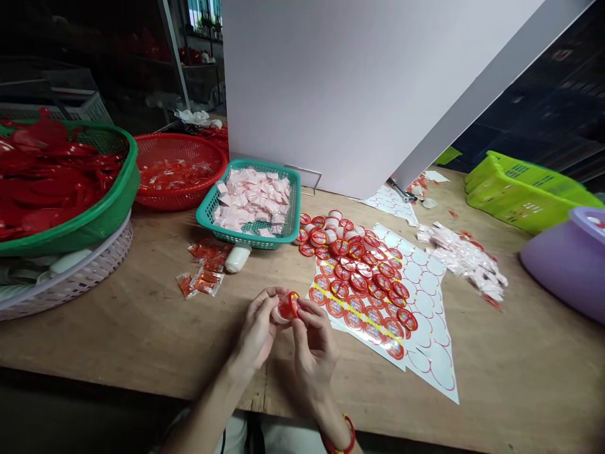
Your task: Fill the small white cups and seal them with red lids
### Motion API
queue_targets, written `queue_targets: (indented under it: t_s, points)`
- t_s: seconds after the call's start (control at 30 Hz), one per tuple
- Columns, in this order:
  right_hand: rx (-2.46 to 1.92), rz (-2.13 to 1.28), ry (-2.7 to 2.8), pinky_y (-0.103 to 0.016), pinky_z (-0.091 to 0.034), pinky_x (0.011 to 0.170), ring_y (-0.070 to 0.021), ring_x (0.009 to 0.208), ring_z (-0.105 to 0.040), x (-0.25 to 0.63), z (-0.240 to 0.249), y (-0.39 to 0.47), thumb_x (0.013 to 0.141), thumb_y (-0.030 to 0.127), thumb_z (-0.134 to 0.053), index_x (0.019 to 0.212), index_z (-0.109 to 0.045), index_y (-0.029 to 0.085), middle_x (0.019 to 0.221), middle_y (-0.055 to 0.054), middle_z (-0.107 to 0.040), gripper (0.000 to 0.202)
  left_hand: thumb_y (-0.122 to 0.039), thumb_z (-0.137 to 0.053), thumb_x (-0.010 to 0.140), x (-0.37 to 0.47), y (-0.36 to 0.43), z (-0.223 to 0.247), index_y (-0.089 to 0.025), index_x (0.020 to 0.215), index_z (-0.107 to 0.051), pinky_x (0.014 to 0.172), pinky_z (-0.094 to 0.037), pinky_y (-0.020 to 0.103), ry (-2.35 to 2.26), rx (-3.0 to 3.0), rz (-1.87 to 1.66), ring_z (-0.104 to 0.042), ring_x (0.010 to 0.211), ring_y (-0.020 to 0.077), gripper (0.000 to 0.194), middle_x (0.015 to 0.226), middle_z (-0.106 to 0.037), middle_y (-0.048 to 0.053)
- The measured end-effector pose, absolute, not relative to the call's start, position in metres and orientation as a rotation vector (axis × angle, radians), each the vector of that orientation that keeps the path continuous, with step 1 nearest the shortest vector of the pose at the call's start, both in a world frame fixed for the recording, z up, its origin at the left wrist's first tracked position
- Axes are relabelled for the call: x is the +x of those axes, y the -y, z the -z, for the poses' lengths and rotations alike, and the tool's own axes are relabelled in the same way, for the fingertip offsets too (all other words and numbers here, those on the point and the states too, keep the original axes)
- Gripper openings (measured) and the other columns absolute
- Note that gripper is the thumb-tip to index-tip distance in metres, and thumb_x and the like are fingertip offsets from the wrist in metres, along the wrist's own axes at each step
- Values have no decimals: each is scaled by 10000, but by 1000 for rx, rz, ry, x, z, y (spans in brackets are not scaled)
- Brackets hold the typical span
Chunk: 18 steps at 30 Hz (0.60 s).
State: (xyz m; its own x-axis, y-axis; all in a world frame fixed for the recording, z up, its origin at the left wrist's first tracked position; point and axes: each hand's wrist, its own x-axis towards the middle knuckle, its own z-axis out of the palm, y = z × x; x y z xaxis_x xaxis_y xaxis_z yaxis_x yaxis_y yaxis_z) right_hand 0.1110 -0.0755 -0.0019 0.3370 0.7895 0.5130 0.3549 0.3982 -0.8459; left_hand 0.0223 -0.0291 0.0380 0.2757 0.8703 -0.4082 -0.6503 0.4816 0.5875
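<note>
Close to the table's front edge, my left hand (259,325) is closed round a small round white container (280,315) with red inside it. My right hand (316,343) pinches a red printed lid (293,304), tilted up against the container's right side. Just beyond my right hand lies a sheet of round red stickers (354,315), partly peeled, with many red-lidded containers (359,268) heaped on its far left part. Small clear packets with orange-red contents (208,268) and a white roll-like piece (237,258) lie beyond my left hand.
A teal basket (201,221) holds pink-white packets. Red (177,203) and green (127,183) baskets stand at the left, the green one above a pale basket (111,265). White packets (466,258), a lime basket (515,202) and a purple basin (562,265) are at the right.
</note>
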Motion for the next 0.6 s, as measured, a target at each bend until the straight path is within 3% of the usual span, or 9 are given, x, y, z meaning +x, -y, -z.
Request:
queue_targets:
  t_s: [0.2, 0.5, 0.6]
  points:
    - [-1220, -317, 1405, -398, -483, 838, -193, 1047, -524, 108, -1, 74, 825, 94, -514, 1001, -552, 229, 1084, -76, -540, 225, -168, -628, 620, 25, 29, -41, -148, 768, -628, 537, -429, 177, -922, 469, -1111, -580, 626, 103, 149, 749, -662, 18]
    - [-1208, -299, 1446, -427, -473, 855, -204, 1054, -527, 112, -3, 71, 835, 76, -483, 1044, -528, 233, 1104, -88, -545, 265, -238, -705, 665, 7, 28, -44, -192, 1017, -674, 765, -448, 222, -617, 438, -915, -601, 848, 127, 357, 958, -691, 70]
    - [-1193, -392, 1359, -408, -468, 863, -193, 1061, -520, 114, -3, 71, 847, 92, -474, 1060, -521, 242, 1093, -79, -544, 265, -253, -723, 652, 2, 29, -43, -219, 1038, -666, 807, -458, 271, -548, 473, -913, -577, 992, 186, 391, 1106, -645, 92]
